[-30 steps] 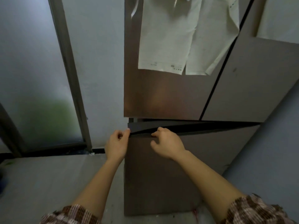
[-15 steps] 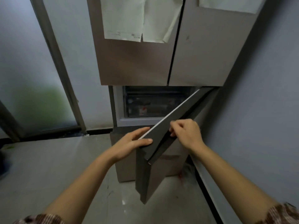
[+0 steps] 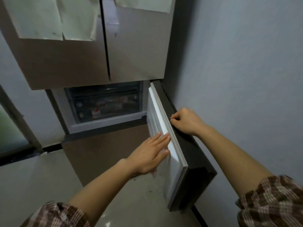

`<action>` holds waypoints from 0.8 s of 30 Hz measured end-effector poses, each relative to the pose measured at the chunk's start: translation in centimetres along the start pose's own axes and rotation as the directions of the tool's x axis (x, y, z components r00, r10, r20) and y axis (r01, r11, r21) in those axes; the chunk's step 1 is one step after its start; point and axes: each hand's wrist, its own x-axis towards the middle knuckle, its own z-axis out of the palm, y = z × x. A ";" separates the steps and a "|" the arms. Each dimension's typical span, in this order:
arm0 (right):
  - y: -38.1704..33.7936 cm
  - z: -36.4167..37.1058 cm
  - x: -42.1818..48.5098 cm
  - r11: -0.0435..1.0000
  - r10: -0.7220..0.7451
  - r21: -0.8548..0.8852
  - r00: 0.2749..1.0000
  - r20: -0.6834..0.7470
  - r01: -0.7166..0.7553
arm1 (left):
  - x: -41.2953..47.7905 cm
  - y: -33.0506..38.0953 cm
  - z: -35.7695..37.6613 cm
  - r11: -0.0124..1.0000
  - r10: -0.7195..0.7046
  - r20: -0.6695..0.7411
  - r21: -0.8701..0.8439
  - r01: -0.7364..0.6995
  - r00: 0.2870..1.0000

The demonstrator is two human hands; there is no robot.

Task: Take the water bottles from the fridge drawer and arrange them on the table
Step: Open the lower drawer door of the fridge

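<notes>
so, left hand (image 3: 151, 154) lies flat, fingers together & stretched out, palm pressed on the white ribbed inner face of the swung-open lower fridge door (image 3: 165, 145); it grips nothing. right hand (image 3: 185, 121) is curled w/ fingertips pinching the dark top edge of that same door, near the grey wall (image 3: 246, 79). both forearms come out of brown-and-white checked sleeves (image 3: 270, 199).

outward from the hands: the door stands edge-on to the camera, hinged on the right side, & behind it, up & to the left of both hands, the dark clear-fronted fridge drawer (image 3: 106, 105) sits shut in its compartment. packets w/ red & white print show through the front; can't tell if any are the water bottles, too dim. above hang the brown-grey upper fridge doors (image 3: 73, 63) w/ pale paper sheets (image 3: 49, 18) stuck on. pale tiled floor (image 3: 32, 185) below. no table in view.

judgement: left hand is nearer the drawer, so it should prob reach in. drawer's long axis runs left-right across the opening, so the pull comes straight toward the person.
</notes>
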 end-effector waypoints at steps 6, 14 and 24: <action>6.8 -2.9 0.7 0.983 0.164 -0.081 0.986 -0.042 -0.167 | 9.1 2.4 1.7 0.950 0.175 0.123 0.240 -0.200 0.977; 15.3 -5.3 2.2 0.934 0.347 0.084 0.938 0.001 -0.346 | 19.4 6.5 3.7 0.950 0.126 0.148 0.268 -0.162 0.981; 19.9 -5.2 4.0 0.941 0.308 0.157 0.951 -0.038 -0.298 | 24.8 0.2 1.4 0.963 0.025 0.051 0.268 -0.038 0.998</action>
